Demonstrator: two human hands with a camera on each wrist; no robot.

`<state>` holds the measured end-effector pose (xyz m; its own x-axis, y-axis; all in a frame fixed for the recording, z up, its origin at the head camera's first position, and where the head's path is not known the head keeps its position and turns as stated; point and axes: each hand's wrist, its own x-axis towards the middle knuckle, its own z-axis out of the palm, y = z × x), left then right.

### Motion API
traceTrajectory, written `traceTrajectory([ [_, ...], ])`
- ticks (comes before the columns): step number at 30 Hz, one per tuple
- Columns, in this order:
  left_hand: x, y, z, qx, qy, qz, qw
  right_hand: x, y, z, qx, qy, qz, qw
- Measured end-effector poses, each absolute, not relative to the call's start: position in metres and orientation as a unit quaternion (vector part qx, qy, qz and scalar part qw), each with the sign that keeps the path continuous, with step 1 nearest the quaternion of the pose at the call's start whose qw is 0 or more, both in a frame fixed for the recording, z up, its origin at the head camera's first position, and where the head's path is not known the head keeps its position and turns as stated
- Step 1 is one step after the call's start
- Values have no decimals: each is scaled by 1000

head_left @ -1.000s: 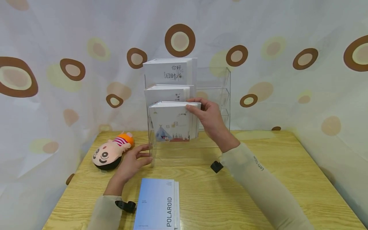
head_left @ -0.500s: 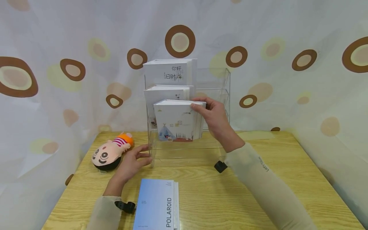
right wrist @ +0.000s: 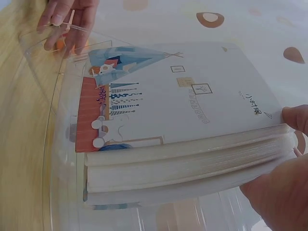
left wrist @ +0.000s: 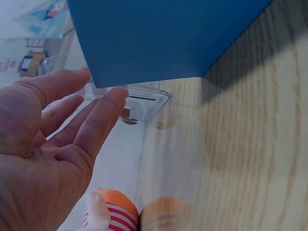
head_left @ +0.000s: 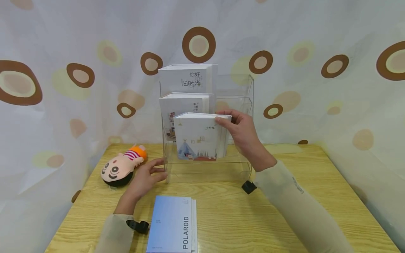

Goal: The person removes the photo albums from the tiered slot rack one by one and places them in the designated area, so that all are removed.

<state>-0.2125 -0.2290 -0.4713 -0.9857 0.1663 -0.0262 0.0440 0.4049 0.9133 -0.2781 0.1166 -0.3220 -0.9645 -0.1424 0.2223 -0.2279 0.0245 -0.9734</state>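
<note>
My right hand [head_left: 248, 135] pinches the top right corner of a small white photo album [head_left: 197, 138] with a blue tent picture. In the right wrist view the thick page edges of this album [right wrist: 192, 166] show. It stands nearly upright before the lower part of a transparent tiered rack [head_left: 205, 168]. Behind it, a middle white album [head_left: 180, 102] and a tall white album [head_left: 181, 79] stand in the rack's left half. My left hand [head_left: 145, 179] touches the rack's lower left side, fingers extended; in the left wrist view this hand [left wrist: 62, 130] is palm-up.
A blue POLAROID album [head_left: 172, 225] lies on the wooden table [head_left: 284, 196] near the front, right of my left forearm. A plush doll [head_left: 121, 168] in a striped top lies left of the rack. A patterned curtain [head_left: 284, 35] hangs behind.
My right hand has moved the small album to the right and toward me, uncovering more of the middle album's picture. The left hand stays at the rack's side.
</note>
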Motion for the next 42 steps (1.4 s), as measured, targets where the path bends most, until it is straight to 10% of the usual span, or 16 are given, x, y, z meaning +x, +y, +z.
traceTrajectory([
  [42,-212,-228,-472,60,837,541,52,-225,164,-372,101,-779,619,-12],
])
